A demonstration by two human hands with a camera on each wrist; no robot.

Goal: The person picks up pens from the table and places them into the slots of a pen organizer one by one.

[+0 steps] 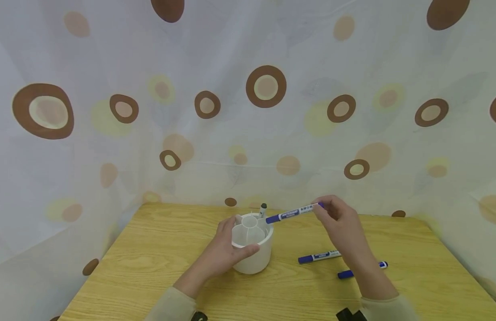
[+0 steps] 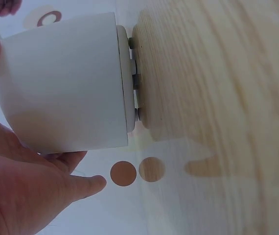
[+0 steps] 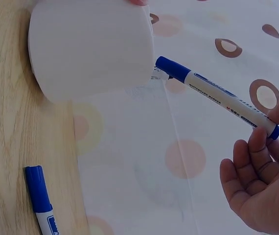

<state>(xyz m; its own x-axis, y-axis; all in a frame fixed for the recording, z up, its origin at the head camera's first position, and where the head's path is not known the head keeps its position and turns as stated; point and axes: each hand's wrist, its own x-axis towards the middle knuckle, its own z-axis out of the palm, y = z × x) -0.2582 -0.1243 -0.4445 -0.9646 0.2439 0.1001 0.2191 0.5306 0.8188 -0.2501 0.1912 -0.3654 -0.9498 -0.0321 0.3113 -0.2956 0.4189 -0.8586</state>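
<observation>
A round white pen organizer (image 1: 253, 258) with divided compartments is gripped by my left hand (image 1: 221, 255), thumb along the near side and fingers at the far left rim. One black-capped marker (image 1: 263, 210) stands upright in its back compartment. My right hand (image 1: 344, 227) pinches a blue whiteboard marker (image 3: 222, 93) by its tail end between thumb and fingers. The marker slants, its capped end lower and right at the organizer's right rim. In the left wrist view the organizer's smooth wall (image 2: 61, 88) and small feet (image 2: 137, 81) show close up.
Two more blue markers lie on the wooden table (image 1: 151, 254), right of the organizer: one marker (image 1: 321, 256) is behind the right wrist, the other marker (image 1: 346, 274) partly hidden under it. A white spotted curtain (image 1: 304, 133) hangs behind the table and along its sides.
</observation>
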